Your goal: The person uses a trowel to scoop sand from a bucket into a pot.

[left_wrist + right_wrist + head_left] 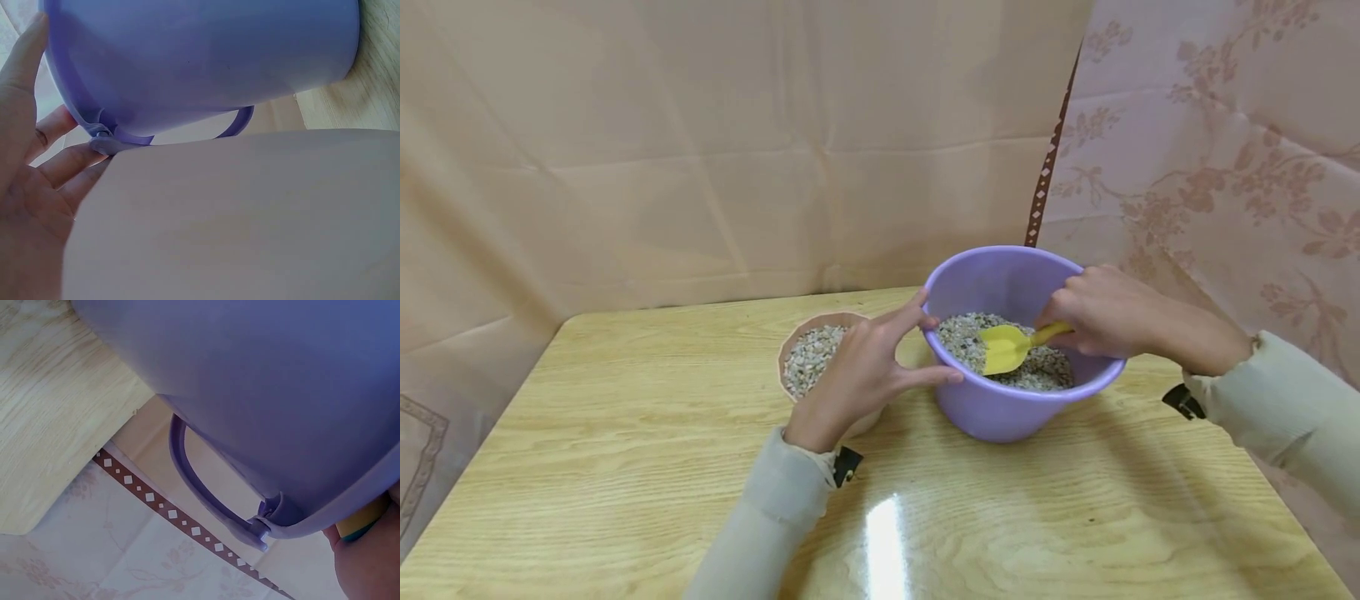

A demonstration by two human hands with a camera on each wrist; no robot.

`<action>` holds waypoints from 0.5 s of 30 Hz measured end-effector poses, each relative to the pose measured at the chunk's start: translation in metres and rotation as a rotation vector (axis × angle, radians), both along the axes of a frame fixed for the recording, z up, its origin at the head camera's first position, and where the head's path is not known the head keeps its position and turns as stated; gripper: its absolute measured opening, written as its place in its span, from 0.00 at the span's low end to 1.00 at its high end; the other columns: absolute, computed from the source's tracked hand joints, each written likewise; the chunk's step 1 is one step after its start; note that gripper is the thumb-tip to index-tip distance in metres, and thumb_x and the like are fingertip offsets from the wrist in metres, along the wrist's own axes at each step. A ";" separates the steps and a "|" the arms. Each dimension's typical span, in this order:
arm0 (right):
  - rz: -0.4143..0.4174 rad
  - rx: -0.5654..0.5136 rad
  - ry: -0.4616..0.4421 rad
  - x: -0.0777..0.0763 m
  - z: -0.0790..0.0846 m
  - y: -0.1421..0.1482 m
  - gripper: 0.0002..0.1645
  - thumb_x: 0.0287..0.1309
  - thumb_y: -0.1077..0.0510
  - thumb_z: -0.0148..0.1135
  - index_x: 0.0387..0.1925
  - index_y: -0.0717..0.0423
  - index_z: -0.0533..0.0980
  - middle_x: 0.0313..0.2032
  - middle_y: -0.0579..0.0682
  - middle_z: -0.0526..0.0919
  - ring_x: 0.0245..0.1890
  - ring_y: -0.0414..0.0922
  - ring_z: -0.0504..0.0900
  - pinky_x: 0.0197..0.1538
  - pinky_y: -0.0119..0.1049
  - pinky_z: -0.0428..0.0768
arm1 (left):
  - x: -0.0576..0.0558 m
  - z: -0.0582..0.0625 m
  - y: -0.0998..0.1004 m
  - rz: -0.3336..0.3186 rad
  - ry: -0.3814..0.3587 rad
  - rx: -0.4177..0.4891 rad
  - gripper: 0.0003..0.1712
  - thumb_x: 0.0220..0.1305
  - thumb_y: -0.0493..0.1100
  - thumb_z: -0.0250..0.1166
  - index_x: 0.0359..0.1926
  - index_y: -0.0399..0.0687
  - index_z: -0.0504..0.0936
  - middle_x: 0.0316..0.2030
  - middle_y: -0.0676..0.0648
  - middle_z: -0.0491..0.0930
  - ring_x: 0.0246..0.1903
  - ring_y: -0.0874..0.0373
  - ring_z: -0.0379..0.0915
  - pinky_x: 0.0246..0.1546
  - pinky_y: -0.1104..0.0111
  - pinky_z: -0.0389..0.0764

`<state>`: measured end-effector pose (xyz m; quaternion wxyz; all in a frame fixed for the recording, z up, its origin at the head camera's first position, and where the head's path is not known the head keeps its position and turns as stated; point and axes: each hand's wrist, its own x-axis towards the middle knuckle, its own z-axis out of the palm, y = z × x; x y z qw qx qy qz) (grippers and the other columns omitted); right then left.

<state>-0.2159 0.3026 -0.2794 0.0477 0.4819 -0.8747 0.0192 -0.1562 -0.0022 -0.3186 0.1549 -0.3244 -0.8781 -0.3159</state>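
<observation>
A purple bucket (1000,410), partly filled with small pale gravel (1043,377), stands on the table in the head view. My right hand (1101,310) reaches over its right rim and grips the handle of a yellow scoop (1006,348). The scoop's blade lies down on the gravel inside. At the left rim, my left hand (867,358) holds the bucket, thumb in front and fingers by the handle joint (107,142). Behind my left hand, and partly hidden by it, is a pale pinkish pot (831,319) full of coarser white gravel (811,357).
The light wooden table (625,467) carries both containers. The bucket's purple handle (187,469) hangs down at its back. A beige curtain (715,167) closes off the rear, and a floral cloth (1217,158) hangs at the right.
</observation>
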 end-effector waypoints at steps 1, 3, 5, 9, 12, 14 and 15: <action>-0.001 -0.005 -0.001 0.000 0.000 0.000 0.08 0.46 0.56 0.79 0.30 0.39 0.87 0.22 0.32 0.83 0.16 0.28 0.70 0.20 0.30 0.71 | 0.000 0.000 0.000 -0.002 -0.002 0.003 0.42 0.50 0.63 0.75 0.63 0.48 0.76 0.54 0.50 0.83 0.45 0.60 0.80 0.48 0.67 0.77; -0.003 -0.013 -0.009 -0.001 0.000 0.000 0.09 0.46 0.57 0.79 0.29 0.39 0.87 0.22 0.32 0.83 0.16 0.28 0.70 0.20 0.31 0.71 | 0.000 0.000 0.000 -0.005 -0.003 0.007 0.42 0.50 0.64 0.75 0.62 0.49 0.76 0.54 0.49 0.83 0.46 0.59 0.80 0.48 0.66 0.77; -0.006 -0.019 -0.020 -0.001 0.000 -0.001 0.09 0.46 0.57 0.79 0.29 0.39 0.87 0.22 0.31 0.83 0.16 0.28 0.70 0.21 0.31 0.71 | 0.000 -0.001 -0.001 -0.005 -0.002 0.011 0.40 0.51 0.64 0.75 0.60 0.50 0.77 0.55 0.48 0.83 0.50 0.58 0.80 0.51 0.65 0.77; -0.019 -0.028 -0.048 -0.001 0.000 -0.002 0.10 0.46 0.58 0.78 0.30 0.39 0.87 0.23 0.31 0.83 0.17 0.28 0.70 0.22 0.31 0.72 | 0.000 -0.001 -0.002 -0.001 0.009 0.011 0.41 0.50 0.63 0.76 0.61 0.48 0.77 0.55 0.48 0.82 0.53 0.54 0.79 0.52 0.64 0.78; -0.035 -0.032 -0.063 -0.002 -0.001 -0.003 0.10 0.46 0.58 0.78 0.31 0.40 0.87 0.23 0.31 0.84 0.17 0.28 0.71 0.23 0.31 0.73 | 0.000 -0.001 -0.003 0.000 0.014 0.006 0.41 0.50 0.63 0.76 0.60 0.49 0.77 0.56 0.48 0.82 0.53 0.54 0.80 0.52 0.64 0.78; -0.042 -0.041 -0.074 -0.002 -0.002 -0.002 0.10 0.46 0.58 0.77 0.32 0.41 0.88 0.25 0.32 0.84 0.18 0.27 0.72 0.23 0.31 0.73 | 0.000 0.000 -0.002 -0.003 0.010 0.006 0.38 0.50 0.63 0.75 0.58 0.50 0.78 0.57 0.47 0.81 0.53 0.54 0.79 0.53 0.64 0.78; -0.047 -0.047 -0.082 -0.002 -0.003 -0.003 0.10 0.46 0.58 0.77 0.33 0.41 0.88 0.26 0.32 0.85 0.18 0.27 0.73 0.25 0.33 0.74 | 0.000 -0.001 -0.002 -0.003 0.007 0.005 0.36 0.50 0.64 0.75 0.55 0.52 0.79 0.59 0.46 0.80 0.54 0.54 0.79 0.53 0.64 0.78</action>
